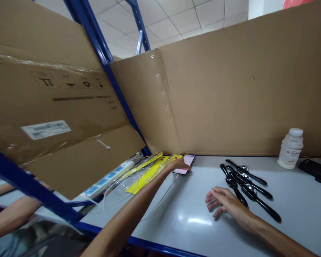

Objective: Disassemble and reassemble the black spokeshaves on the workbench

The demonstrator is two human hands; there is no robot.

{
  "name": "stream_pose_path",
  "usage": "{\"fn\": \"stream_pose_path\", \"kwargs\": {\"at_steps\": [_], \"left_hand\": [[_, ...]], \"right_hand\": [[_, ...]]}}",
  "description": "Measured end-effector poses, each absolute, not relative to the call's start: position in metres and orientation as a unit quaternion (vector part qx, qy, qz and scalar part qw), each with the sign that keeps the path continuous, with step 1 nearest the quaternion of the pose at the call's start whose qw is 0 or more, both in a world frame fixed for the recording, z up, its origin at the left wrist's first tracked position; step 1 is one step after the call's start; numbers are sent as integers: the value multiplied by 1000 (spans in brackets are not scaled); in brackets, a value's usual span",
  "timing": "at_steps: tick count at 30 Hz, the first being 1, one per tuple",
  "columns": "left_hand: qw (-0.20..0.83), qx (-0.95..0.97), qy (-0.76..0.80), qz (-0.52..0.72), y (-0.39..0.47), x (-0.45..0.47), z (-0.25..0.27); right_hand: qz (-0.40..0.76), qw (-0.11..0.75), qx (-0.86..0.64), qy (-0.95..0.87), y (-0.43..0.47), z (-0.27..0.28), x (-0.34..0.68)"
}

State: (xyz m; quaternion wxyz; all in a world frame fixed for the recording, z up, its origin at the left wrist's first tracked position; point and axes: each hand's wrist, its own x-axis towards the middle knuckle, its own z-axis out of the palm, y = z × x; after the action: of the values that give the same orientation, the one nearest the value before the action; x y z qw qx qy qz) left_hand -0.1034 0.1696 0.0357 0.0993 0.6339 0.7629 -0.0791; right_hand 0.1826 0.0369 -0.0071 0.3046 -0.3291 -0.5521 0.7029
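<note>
We take the phone (188, 159) on the table (187, 207) as landmark. The left hand (178, 165) lies over it, touching it; whether the fingers pinch it, we cannot tell. To the phone's right and nearer us, the right hand (223, 202) hovers, fingers loosely spread, beside four black tools (249, 191). We note yellow packs (149, 174) left of the phone and a bottle (290, 150) well to its right.

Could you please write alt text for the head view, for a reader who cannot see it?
A person's left hand appears to touch a phone on a pale table, beside yellow strips. The open right hand is near black elongated items, with a bottle farther right.
</note>
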Motion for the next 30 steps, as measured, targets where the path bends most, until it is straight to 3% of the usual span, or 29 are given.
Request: {"fn": "stream_pose_path", "kwargs": {"at_steps": [7, 12, 16, 24, 30], "left_hand": [[122, 611, 768, -149, 159, -103, 50], [16, 673, 731, -110, 132, -70, 54], [-17, 773, 634, -15, 96, -10, 35], [26, 894, 446, 37, 89, 41, 3], [6, 891, 448, 71, 72, 22, 2]], "right_hand": [[622, 279, -336, -650, 34, -4, 181], [226, 238, -457, -826, 47, 22, 203], [76, 189, -565, -800, 60, 25, 228], [-18, 83, -503, -860, 65, 7, 234], [43, 107, -435, -893, 80, 8, 250]]}}
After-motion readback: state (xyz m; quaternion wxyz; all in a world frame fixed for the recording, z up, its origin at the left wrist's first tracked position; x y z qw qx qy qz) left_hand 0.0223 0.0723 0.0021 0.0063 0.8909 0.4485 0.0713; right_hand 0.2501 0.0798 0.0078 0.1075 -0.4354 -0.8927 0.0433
